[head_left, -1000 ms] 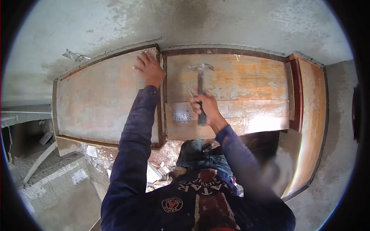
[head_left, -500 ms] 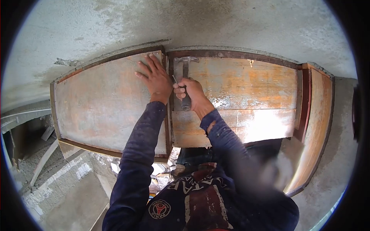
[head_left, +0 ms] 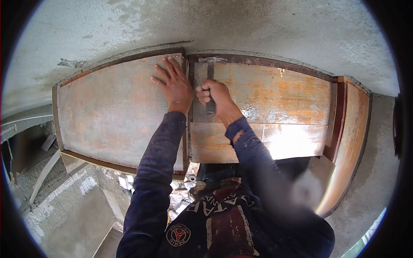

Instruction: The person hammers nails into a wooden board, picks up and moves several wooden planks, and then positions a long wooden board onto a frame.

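My left hand (head_left: 177, 89) lies flat with fingers spread on the upper right corner of the left wooden panel (head_left: 107, 112). In my right hand (head_left: 218, 98) is a claw hammer (head_left: 211, 69), gripped round its dark handle with the head pointing up toward the wall. A thin nail-like metal piece (head_left: 198, 81) sticks up beside the right thumb and fingers. Behind the hammer spreads a wooden board panel (head_left: 275, 96), worn orange and grey, with a shiny patch of light. The dark frame strip (head_left: 187, 129) between the two panels runs just below my left wrist.
A rough concrete wall (head_left: 258, 26) rises beyond the panels. At the right stands another framed wooden panel (head_left: 355, 124), set at an angle. Below the left panel are a concrete surface (head_left: 79, 215) and a curved pale strip (head_left: 45, 176). A gap with light debris (head_left: 178, 200) shows near my body.
The hammer and right hand have shifted slightly up and to the right, and the hammer is a little blurred. My left hand stays pressed on the panel. The view has tilted slightly.
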Demonstrator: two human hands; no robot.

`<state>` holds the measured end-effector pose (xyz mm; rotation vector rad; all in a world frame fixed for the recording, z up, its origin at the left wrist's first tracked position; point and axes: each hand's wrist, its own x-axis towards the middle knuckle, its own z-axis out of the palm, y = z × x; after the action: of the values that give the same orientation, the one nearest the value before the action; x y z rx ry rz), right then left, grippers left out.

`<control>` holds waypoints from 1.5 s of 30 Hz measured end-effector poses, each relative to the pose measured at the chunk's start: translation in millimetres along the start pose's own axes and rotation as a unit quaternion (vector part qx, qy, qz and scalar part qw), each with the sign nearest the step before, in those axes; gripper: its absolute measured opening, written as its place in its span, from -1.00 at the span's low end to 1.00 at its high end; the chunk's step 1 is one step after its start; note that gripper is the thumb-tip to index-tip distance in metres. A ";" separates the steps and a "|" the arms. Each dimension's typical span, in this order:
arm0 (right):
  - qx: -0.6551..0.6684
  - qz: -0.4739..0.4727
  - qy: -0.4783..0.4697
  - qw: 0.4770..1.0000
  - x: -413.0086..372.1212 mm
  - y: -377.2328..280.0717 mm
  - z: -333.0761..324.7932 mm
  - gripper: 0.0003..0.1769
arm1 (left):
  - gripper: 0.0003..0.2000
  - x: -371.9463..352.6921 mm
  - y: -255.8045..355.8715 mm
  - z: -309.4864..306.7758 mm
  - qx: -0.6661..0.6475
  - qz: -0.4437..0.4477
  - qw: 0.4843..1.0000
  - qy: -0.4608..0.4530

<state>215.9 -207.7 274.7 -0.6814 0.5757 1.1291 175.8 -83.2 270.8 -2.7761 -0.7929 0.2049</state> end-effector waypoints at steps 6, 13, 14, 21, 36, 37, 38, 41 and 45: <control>-0.028 -0.016 -0.018 0.999 -1.8 -12.7 4.8 -0.91 | -0.01 -3.3 1.1 -2.1 -0.022 0.002 1.000 -0.011; 0.007 0.037 -0.066 0.997 7.1 -8.9 12.6 -0.90 | 0.17 -3.9 0.8 -4.2 -0.052 -0.004 0.999 -0.004; 0.027 0.027 -0.038 0.999 7.5 -8.1 14.7 -0.94 | 0.17 -0.3 0.6 -2.9 -0.051 -0.006 0.999 0.000; -0.012 -0.005 -0.018 1.000 12.2 -7.4 -1.6 -0.87 | 0.13 -1.4 3.4 -1.9 -0.014 -0.001 1.000 -0.007; -0.382 -0.203 0.109 0.895 -211.6 2.4 -161.1 -0.59 | -0.09 -28.7 0.4 -11.4 -0.186 0.016 0.972 0.140; -0.378 -0.215 0.130 0.891 -239.6 -1.8 -179.6 -0.56 | -0.22 -44.9 5.5 -17.9 -0.255 0.055 0.939 0.226; -0.382 -0.253 0.155 0.875 -263.6 -4.1 -203.9 -0.58 | -0.31 -66.7 10.4 -23.3 -0.349 0.114 0.905 0.214; -0.463 -0.339 0.299 0.763 -343.2 -17.7 -251.2 -0.58 | -0.74 -169.8 41.5 -38.9 -0.530 0.203 0.820 0.069; -0.485 -0.396 0.483 0.612 -428.9 -40.3 -314.4 -0.64 | -0.66 -311.6 91.9 52.2 -0.509 0.292 0.807 -0.066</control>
<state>90.7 -715.0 381.6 -2.3154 0.3820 -0.0111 -51.2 -315.1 216.4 -4.0146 0.0662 0.0772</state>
